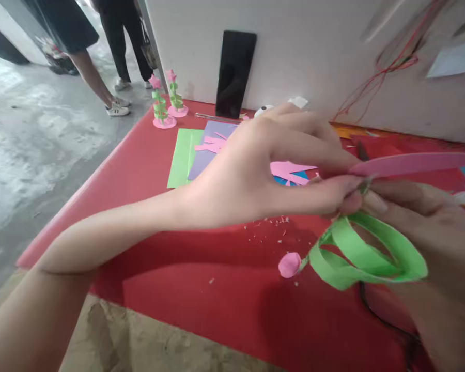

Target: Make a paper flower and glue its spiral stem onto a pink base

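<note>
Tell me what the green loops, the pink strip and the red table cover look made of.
Green loops: matte coloured paper, likely; thin flat strip holding a curl, pinched by both hands.
Pink strip: same kind of paper, blurred here.
Red table cover: smooth sheet, perhaps plastic or card; faint sheen, no weave visible.

A paper-craft stall or workshop corner is suggested. A red tabletop [201,305] is strewn with coloured paper sheets [186,155] and scraps, finished paper flower models [165,103] are displayed at upper left, and a bare concrete floor [31,134] with standing passers-by [101,46] is seen beyond.
</note>
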`<state>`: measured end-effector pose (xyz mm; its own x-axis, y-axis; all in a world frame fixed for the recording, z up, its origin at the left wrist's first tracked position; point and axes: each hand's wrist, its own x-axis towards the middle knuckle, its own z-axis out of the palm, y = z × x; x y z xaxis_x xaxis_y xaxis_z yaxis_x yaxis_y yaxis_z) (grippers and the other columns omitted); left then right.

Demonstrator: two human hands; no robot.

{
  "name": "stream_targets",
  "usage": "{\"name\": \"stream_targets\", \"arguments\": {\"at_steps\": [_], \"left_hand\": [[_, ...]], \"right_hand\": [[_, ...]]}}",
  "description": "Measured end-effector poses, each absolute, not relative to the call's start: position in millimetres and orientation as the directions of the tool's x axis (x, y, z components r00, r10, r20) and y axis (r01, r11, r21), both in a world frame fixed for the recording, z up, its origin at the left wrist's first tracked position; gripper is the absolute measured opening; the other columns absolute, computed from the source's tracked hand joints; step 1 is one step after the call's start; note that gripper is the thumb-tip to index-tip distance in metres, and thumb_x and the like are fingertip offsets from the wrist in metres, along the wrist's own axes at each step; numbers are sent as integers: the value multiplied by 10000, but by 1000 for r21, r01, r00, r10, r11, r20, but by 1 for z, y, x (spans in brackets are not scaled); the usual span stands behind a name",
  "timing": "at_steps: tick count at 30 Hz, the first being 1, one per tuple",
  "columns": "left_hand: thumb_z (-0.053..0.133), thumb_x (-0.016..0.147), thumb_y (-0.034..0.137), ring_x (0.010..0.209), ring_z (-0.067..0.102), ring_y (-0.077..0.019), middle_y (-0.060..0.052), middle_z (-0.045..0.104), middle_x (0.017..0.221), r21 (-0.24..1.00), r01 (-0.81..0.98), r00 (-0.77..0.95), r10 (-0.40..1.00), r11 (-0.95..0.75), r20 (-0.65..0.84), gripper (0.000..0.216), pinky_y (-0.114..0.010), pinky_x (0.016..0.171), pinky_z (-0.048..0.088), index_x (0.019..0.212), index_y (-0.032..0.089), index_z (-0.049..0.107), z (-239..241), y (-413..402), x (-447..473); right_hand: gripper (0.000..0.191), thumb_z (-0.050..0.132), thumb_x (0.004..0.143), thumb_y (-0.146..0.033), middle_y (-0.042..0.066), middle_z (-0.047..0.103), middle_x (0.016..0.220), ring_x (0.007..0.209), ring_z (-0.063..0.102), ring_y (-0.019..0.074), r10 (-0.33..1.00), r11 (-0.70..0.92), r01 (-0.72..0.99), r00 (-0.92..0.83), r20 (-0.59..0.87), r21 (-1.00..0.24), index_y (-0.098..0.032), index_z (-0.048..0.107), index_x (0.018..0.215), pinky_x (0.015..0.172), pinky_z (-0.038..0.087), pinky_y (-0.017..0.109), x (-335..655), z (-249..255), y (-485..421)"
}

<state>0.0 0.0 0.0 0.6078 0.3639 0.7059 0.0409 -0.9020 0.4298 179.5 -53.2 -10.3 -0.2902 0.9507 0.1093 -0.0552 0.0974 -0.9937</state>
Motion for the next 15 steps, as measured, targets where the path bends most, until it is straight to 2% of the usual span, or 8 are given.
{"name": "stream_targets", "arguments": {"at_steps": [3, 6, 8, 10, 12, 15], "left_hand": [[380, 935, 326, 845, 618, -146, 9, 617, 757, 422, 57, 603, 369, -905, 708, 369, -385, 862, 468, 783, 183, 685, 2, 1, 1], [420, 913, 304, 851, 608, -153, 6, 619, 753, 392, 101, 588, 373, -914, 718, 326, -388, 848, 479, 719, 173, 648, 2, 0, 1], [441, 900, 281, 877, 607, -165, 1, 617, 753, 375, 120, 575, 372, -919, 728, 304, -397, 864, 476, 693, 167, 632, 0, -1, 0], [422, 905, 278, 943, 607, -185, -3, 612, 758, 375, 109, 577, 366, -921, 730, 314, -427, 919, 451, 704, 167, 636, -1, -2, 0], [378, 920, 290, 1006, 598, -200, -5, 604, 762, 379, 90, 583, 357, -921, 730, 350, -459, 967, 418, 725, 169, 642, -3, -3, 0], [397, 913, 288, 988, 600, -198, -11, 600, 754, 380, 88, 575, 358, -921, 735, 329, -459, 950, 428, 721, 161, 632, -4, -5, 1]], "right_hand": [[101, 646, 804, -391, -110, 660, 735, 478, 519, -30, 943, 130, -43, -304, 137, -991, -441, 718, 853, 714, 572, 129, 178, -7, -55], [78, 661, 788, -391, -111, 642, 687, 445, 490, -33, 944, 164, -27, -285, 165, -986, -428, 721, 821, 718, 580, 148, 175, -8, -56], [92, 656, 789, -393, -107, 662, 739, 534, 576, -9, 950, 182, -4, -256, 177, -983, -450, 714, 834, 684, 574, 131, 174, -10, -57], [122, 642, 798, -398, -106, 683, 846, 736, 664, 32, 956, 205, 40, -220, 192, -978, -478, 702, 868, 642, 554, 87, 175, -14, -59], [153, 618, 819, -396, -107, 685, 914, 908, 670, 64, 957, 226, 85, -207, 204, -970, -495, 689, 911, 629, 537, 46, 176, -17, -63], [208, 584, 854, -372, -113, 683, 949, 963, 657, 74, 948, 269, 133, -210, 238, -954, -508, 667, 987, 662, 538, 27, 179, -18, -70]]}}
